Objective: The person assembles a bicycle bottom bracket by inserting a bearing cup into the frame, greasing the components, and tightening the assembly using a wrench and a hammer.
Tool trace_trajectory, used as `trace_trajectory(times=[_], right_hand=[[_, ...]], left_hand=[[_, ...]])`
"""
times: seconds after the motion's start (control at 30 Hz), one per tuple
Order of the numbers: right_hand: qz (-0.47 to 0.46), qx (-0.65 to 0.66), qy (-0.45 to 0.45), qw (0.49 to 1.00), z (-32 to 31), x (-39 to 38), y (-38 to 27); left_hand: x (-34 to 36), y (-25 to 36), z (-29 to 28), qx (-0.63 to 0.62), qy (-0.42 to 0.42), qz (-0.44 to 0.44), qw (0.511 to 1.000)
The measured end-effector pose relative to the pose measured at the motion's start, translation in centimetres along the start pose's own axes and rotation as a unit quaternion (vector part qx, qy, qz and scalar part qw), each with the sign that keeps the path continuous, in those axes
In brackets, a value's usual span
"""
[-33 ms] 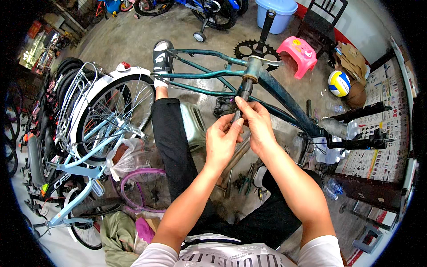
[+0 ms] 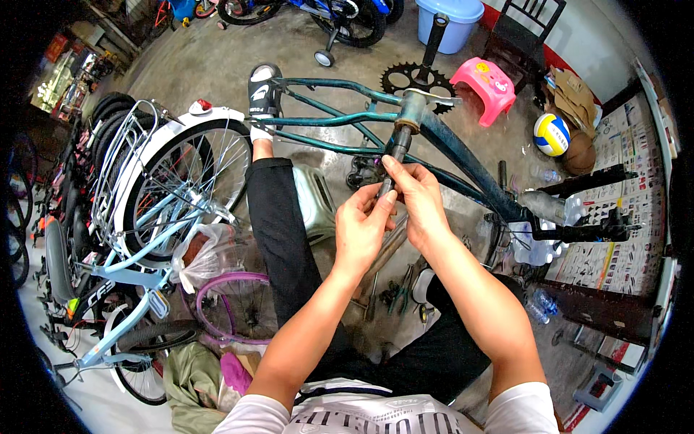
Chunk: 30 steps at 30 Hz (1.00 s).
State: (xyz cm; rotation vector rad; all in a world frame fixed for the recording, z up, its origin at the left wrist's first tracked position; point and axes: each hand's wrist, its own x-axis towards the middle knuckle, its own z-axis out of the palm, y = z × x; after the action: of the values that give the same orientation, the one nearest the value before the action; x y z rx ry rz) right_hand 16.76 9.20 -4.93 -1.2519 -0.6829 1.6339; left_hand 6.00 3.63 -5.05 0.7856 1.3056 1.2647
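Dark rod (image 2: 400, 143) sits against the green frame's (image 2: 466, 165) near side; my left grip (image 2: 363, 223) and right grip (image 2: 419, 204) pinch its near half, sensible for something probably stiff, weighty, maybe greasy.

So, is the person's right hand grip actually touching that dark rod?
Touching: the head view shows the right hand grip with its thumb laid over the dark rod, no gap between them.
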Motion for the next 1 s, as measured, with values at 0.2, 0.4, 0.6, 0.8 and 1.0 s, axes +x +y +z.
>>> trace_trajectory(times=[0.2, 0.4, 0.6, 0.8, 1.0], right_hand=[[-0.014, -0.009, -0.005, 1.000, -0.6, 0.0, 0.1], [-0.021, 0.020, -0.044, 0.999, -0.3, -0.4, -0.2], [-0.017, -0.023, -0.027, 0.999, -0.6, 0.2, 0.0], [-0.034, -0.076, -0.036, 0.996, -0.7, 0.5, -0.3], [-0.039, -0.061, 0.054, 0.996, -1.4, 1.2, -0.4]], left_hand=[[-0.1, 0.3, 0.3, -0.011, -0.016, -0.022, 1.000], [0.0, 0.2, 0.0, -0.029, -0.019, -0.017, 0.999], [0.1, 0.0, 0.1, -0.051, -0.019, -0.026, 0.998], [0.2, 0.5, 0.2, -0.034, -0.027, -0.034, 0.998], [1.5, 2.4, 1.1, -0.093, -0.080, -0.118, 0.985]])
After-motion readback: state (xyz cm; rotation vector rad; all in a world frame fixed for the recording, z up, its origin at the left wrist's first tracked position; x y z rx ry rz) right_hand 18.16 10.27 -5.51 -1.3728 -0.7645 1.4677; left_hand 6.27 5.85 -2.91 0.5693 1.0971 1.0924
